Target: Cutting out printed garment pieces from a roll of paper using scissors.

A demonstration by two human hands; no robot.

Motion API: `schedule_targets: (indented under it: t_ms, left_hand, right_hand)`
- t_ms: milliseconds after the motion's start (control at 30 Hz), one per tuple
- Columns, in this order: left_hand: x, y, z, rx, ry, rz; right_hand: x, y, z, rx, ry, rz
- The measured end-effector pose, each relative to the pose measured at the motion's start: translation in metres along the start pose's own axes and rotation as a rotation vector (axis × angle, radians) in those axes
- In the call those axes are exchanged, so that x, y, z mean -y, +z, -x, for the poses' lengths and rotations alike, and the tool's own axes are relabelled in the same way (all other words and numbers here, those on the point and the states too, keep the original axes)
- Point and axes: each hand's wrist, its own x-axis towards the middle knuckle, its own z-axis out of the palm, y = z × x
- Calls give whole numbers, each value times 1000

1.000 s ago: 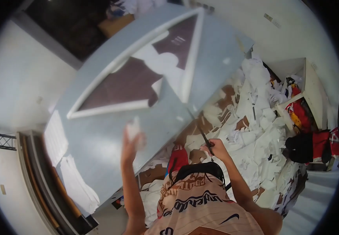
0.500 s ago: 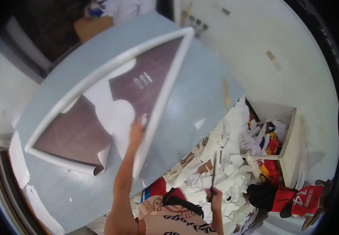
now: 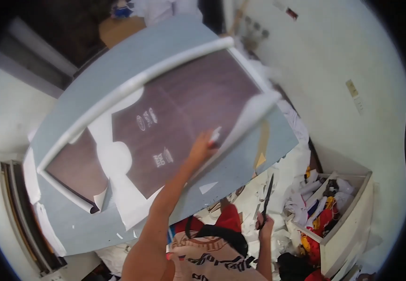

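Observation:
A large white sheet printed with dark maroon garment panels (image 3: 184, 100) lies across the table, its far edge curled into a long white roll (image 3: 142, 75). My left hand (image 3: 204, 145) reaches over the near right part of the sheet, at the curling white margin (image 3: 245, 119). Its fingers are closed round a small white thing (image 3: 216, 134), too blurred to name. Low on the right, away from the table, my right hand (image 3: 265, 223) grips dark long-bladed scissors (image 3: 269, 193), the blades pointing up.
The grey-blue table (image 3: 132, 49) has a few paper scraps (image 3: 208, 188) on it. Beyond its near right edge, white offcuts (image 3: 278, 168) heap up beside a pale box (image 3: 369, 201) of coloured cloth. A cardboard box (image 3: 118, 32) stands behind the table.
My left hand has moved right, and the sheet's near roll has opened out, uncovering more of the maroon panel. The scissors stay in my right hand. My view has shifted.

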Motion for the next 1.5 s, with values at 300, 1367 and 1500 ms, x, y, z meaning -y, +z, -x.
schedule_targets:
  t_ms: [300, 1367, 1500]
  left_hand:
    - [-99, 122, -113, 231, 125, -219]
    - [267, -443, 701, -813, -936, -726]
    - [298, -459, 699, -787, -1129, -293]
  right_hand:
    - [82, -99, -131, 20, 49, 35]
    - [-151, 333, 364, 761, -212, 601]
    - [-183, 374, 358, 655, -457, 537]
